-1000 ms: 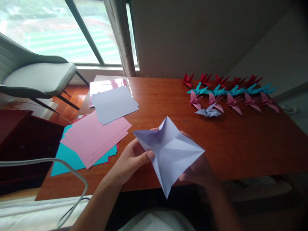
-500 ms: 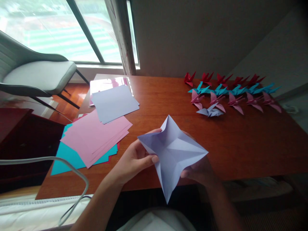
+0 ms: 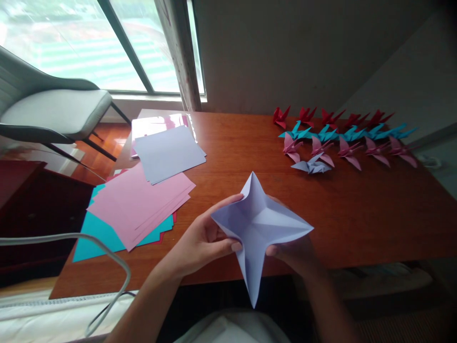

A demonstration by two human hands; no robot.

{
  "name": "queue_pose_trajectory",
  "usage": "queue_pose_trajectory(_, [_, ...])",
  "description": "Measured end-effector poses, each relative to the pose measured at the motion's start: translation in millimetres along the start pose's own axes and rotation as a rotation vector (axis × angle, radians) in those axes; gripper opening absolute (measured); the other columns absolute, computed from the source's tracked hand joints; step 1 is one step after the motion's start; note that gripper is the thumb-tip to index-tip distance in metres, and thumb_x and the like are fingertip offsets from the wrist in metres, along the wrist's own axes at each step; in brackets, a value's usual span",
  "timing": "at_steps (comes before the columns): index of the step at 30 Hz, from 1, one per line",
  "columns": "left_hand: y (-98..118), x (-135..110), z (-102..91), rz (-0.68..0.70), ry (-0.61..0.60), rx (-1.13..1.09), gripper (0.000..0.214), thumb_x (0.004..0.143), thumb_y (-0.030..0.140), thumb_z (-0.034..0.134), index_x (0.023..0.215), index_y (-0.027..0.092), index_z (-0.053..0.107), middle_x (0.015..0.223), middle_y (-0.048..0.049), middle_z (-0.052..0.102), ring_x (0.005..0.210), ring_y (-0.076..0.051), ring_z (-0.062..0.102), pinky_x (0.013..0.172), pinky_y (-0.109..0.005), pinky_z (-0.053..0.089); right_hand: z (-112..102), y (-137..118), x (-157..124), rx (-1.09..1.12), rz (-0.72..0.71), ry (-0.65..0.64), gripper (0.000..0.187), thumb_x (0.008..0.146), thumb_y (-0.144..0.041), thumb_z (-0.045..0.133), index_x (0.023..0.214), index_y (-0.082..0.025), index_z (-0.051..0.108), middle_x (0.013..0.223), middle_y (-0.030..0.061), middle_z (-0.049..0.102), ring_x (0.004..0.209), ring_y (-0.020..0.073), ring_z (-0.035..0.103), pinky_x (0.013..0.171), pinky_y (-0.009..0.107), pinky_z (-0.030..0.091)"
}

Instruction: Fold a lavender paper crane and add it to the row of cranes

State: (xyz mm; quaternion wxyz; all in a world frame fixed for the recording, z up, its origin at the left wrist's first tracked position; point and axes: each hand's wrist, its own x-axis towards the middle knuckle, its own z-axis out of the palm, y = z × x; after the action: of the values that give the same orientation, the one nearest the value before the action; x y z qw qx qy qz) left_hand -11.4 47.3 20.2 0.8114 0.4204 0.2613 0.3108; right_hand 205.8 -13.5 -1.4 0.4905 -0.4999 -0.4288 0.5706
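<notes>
A creased sheet of pale lavender origami paper (image 3: 255,224) is held in the air over the table's front edge, its four corners sticking out like a star and its middle sunken. My left hand (image 3: 210,238) grips its left side, thumb on the near edge and a finger on the far edge. On the right side my right hand (image 3: 293,252) holds it too, the thumb at the lower right edge; its other fingers are hidden behind the paper. A finished lavender paper crane (image 3: 313,165) rests farther back on the right.
Rows of red (image 3: 332,117), blue (image 3: 326,134) and pink paper cranes (image 3: 350,151) stand at the back right of the wooden table (image 3: 243,143). Lavender sheets (image 3: 169,155) overlap pink sheets (image 3: 143,205) and blue sheets (image 3: 98,240) on the left. A grey cable (image 3: 114,255) arches at the lower left.
Both hands have pressed the paper's sides inward, so its near point is narrower and the middle deeper. The paper has shifted slightly right.
</notes>
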Motion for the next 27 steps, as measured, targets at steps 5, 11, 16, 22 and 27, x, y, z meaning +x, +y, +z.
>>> queue_pose_trajectory(5, [3.3,-0.9,1.8,0.036,0.035,0.030,0.068,0.080,0.012,0.080,0.141,0.032,0.058,0.127,-0.0059,0.071,0.102,-0.016,0.070,0.087,-0.019,0.055,2.8,-4.2,6.1,-0.098,-0.131,0.009,0.081,0.067,-0.057,0.086,0.136,-0.028,0.057,0.134,0.0104,0.062,0.124,0.0335,0.058,0.107,0.048,0.048])
queue_pose_trajectory(11, [2.8,-2.5,0.1,0.029,0.040,0.090,0.066,0.082,0.014,0.078,0.142,0.031,0.056,0.124,-0.0055,0.072,0.100,-0.016,0.070,0.087,-0.021,0.056,1.4,1.0,-0.4,-0.049,-0.076,0.039,0.085,0.062,-0.050,0.090,0.137,-0.028,0.058,0.127,0.0091,0.068,0.120,0.0332,0.063,0.102,0.048,0.054])
queue_pose_trajectory(16, [-2.7,-0.9,-1.4,0.044,0.069,0.168,0.065,0.086,0.019,0.076,0.145,0.029,0.053,0.132,-0.0082,0.067,0.110,-0.020,0.067,0.094,-0.026,0.056,0.8,-1.5,-2.6,-0.076,-0.105,0.091,0.068,0.071,-0.038,0.087,0.133,-0.027,0.063,0.132,0.0079,0.067,0.124,0.0306,0.062,0.106,0.045,0.052])
queue_pose_trajectory(22, [-4.9,-1.1,-1.3,0.096,0.171,0.267,0.059,0.084,0.018,0.077,0.139,0.027,0.059,0.135,-0.0070,0.066,0.120,-0.023,0.065,0.101,-0.030,0.054,1.3,-4.3,2.7,-0.079,-0.187,0.108,0.061,0.075,-0.032,0.085,0.132,-0.031,0.063,0.137,0.0057,0.064,0.128,0.0288,0.059,0.111,0.045,0.048])
queue_pose_trajectory(27, [-3.6,-0.1,-1.8,0.145,0.191,0.259,0.058,0.081,0.016,0.079,0.135,0.027,0.062,0.131,-0.0061,0.070,0.118,-0.023,0.067,0.100,-0.030,0.056,-0.6,-1.5,4.1,-0.120,-0.219,0.133,0.060,0.075,-0.033,0.085,0.131,-0.029,0.065,0.133,0.0074,0.066,0.127,0.0296,0.060,0.111,0.046,0.048])
